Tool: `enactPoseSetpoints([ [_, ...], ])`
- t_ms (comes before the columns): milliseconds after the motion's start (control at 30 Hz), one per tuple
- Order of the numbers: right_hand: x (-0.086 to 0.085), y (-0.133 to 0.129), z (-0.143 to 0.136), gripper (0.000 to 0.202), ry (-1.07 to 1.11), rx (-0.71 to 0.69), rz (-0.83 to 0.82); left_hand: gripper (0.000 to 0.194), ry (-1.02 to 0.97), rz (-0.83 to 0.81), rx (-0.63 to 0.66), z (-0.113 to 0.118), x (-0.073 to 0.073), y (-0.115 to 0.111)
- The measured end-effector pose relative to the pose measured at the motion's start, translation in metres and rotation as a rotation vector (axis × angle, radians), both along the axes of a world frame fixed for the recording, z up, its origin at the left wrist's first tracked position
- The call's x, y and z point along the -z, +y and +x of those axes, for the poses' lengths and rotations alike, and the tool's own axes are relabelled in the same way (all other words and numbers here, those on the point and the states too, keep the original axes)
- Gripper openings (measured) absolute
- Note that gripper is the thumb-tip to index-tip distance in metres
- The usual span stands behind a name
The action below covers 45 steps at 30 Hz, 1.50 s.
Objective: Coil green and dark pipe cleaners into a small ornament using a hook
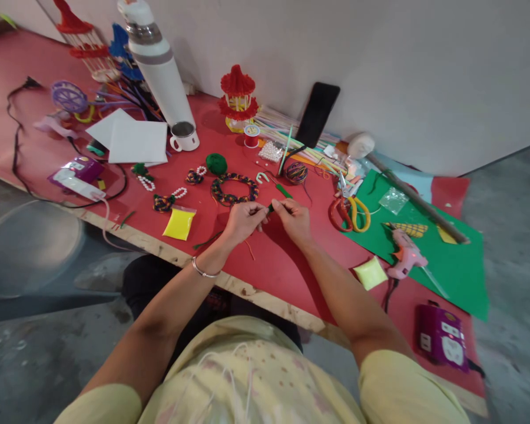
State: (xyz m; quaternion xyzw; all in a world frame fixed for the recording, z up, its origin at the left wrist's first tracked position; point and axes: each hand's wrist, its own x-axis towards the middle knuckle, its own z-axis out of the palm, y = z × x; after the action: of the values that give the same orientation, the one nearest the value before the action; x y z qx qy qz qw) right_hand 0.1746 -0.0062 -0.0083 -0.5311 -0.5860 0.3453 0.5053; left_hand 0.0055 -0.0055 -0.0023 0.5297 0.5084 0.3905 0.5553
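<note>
Seen from the head camera, a person's left hand (246, 221) and right hand (297, 221) meet above the red table (274, 271), near the middle of its front edge, fingertips pinching a small green piece (271, 207) too slight to identify. A braided ring (219, 193) lies just beyond the left hand, toward the back edge. A slack pinch could let the piece drop, while the green strand (208, 241) by the left wrist could snag on the bangle (203, 271) if that arm draws back. Toward the table's right edge, a glue gun (406, 253) rests with a red light showing; a careless sweep of the right forearm could push the pale packet (370, 272) into it or tug its cord (389, 291), risking a burn if the nozzle is hot.
</note>
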Motion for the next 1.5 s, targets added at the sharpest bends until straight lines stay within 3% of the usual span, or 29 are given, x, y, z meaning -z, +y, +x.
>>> enactPoseSetpoints([
  [233, 0.007, 0.004, 0.006, 0.059, 0.176, -0.027, -0.151, 0.015, -0.109, -0.091, 0.009, 0.004, -0.002, -0.001],
  [433, 0.001, 0.002, 0.003, 0.061, 0.132, -0.086, -0.074, 0.038, -0.109, -0.071, 0.021, 0.003, -0.012, -0.004],
  [667, 0.0, -0.004, 0.0, 0.062, 0.161, -0.041, -0.128, 0.021, -0.081, -0.076, -0.107, 0.006, -0.012, -0.002],
  [767, -0.002, -0.005, 0.0, 0.064, 0.134, -0.065, -0.11, 0.022, -0.076, -0.072, -0.115, 0.005, -0.013, -0.001],
  [900, -0.003, -0.004, -0.001, 0.05, 0.025, -0.151, -0.062, 0.02, -0.063, -0.06, -0.072, 0.003, -0.01, 0.0],
  [1067, -0.001, -0.001, 0.0, 0.05, 0.014, -0.101, -0.084, 0.02, -0.044, -0.047, -0.021, 0.002, -0.006, 0.0],
  [1233, 0.002, 0.0, 0.002, 0.034, 0.162, -0.038, -0.113, 0.022, -0.02, -0.034, -0.015, 0.002, -0.008, -0.002],
  [1500, 0.001, -0.001, 0.002, 0.044, 0.164, -0.024, -0.131, 0.024, -0.123, -0.052, -0.033, 0.001, -0.01, -0.003],
])
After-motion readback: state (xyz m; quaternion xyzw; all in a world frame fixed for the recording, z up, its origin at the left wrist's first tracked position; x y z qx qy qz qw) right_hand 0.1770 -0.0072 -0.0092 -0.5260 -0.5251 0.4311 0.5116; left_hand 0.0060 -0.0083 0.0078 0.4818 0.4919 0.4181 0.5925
